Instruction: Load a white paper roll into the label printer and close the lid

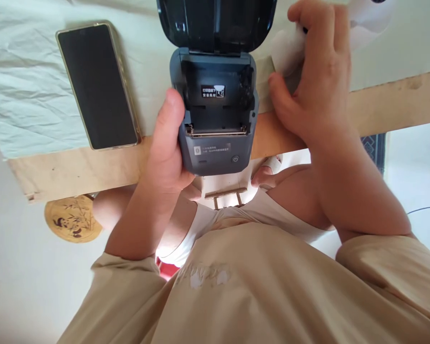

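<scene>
My left hand (165, 138) is closed around the left side of a dark grey label printer (220, 150), thumb along its edge. The printer's glossy black lid (217, 24) is swung up, and its paper bay shows with no roll inside. A small label with printed characters sits in the bay; a power button is at the lower right. To the right of the printer, my right hand (320, 71) has thumb and index finger spread around a white roll-like thing (288, 50), partly hidden by the hand. Whether the fingers touch it is unclear.
A phone (98, 86) in a clear case lies on the pale cloth (28, 81) at left. Another white, rounded thing (370, 24) is beyond my right hand. The table's wooden edge (397, 100) runs across. Below are a round panda-patterned seat (73, 220) and my legs.
</scene>
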### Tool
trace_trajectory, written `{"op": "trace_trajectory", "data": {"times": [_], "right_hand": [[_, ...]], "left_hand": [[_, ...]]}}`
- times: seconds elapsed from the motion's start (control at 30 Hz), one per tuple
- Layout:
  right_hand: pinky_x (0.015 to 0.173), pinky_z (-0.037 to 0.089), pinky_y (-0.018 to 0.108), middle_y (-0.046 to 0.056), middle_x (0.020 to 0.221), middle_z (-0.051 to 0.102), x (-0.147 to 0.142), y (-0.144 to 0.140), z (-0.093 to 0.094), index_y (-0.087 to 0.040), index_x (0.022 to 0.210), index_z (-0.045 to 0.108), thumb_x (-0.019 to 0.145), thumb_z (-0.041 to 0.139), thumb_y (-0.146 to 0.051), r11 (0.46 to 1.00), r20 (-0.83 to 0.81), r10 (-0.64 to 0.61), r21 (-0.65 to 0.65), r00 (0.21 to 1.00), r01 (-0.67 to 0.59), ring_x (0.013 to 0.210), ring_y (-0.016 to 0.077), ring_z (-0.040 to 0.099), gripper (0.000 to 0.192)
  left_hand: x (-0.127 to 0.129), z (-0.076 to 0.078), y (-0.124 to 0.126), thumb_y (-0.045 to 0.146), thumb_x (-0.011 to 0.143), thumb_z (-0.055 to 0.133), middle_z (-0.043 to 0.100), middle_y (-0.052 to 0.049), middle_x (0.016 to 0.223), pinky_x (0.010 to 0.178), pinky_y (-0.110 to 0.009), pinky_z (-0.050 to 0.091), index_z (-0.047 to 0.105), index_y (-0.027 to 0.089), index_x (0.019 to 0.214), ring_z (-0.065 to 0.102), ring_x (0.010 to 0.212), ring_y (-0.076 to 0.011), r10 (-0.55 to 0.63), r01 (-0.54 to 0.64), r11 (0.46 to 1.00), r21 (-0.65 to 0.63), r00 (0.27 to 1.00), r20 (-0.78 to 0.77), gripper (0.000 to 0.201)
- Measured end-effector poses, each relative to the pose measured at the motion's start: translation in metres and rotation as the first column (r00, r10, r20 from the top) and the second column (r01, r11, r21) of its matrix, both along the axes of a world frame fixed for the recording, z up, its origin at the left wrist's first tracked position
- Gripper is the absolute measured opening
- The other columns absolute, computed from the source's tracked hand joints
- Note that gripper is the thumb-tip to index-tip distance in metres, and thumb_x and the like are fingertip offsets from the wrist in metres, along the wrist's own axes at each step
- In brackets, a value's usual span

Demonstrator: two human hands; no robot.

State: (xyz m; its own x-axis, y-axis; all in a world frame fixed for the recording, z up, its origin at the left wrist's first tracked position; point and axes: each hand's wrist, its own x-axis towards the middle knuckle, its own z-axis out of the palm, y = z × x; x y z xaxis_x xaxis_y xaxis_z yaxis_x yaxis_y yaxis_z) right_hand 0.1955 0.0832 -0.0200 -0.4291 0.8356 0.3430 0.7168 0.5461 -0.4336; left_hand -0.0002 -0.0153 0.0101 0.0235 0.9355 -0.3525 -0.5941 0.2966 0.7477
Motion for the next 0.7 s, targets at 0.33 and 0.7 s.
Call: {"op": "trace_trajectory", "data": {"times": [0.33,0.7], "right_hand": [[0.111,0.043,0.034,0.013,0.118,0.041,-0.01,-0.001,0.009,-0.019,0.127,0.057,0.078,0.045,-0.013,0.988,0.015,-0.099,-0.118,0.995,0.101,0.122,0.0172,0.044,0.05],[0.125,0.033,0.036,0.011,0.135,0.037,-0.014,-0.005,0.018,-0.016,0.135,0.051,0.077,0.042,-0.006,0.964,0.069,-0.105,-0.237,0.992,0.119,0.136,0.0194,0.036,0.06]], "left_hand": [[0.004,-0.004,-0.001,0.054,0.099,0.02,0.072,-0.002,0.114,0.099,-0.041,0.062,0.071,0.021,0.102,0.062,0.13,-0.025,0.002,-0.005,0.99,0.14,1.0,0.02,0.061],[0.014,-0.003,0.009,0.052,0.1,0.018,0.066,-0.004,0.123,0.106,-0.054,0.058,0.072,0.018,0.099,0.057,0.135,-0.0322,0.033,-0.043,0.995,0.088,0.992,0.119,0.064]]}}
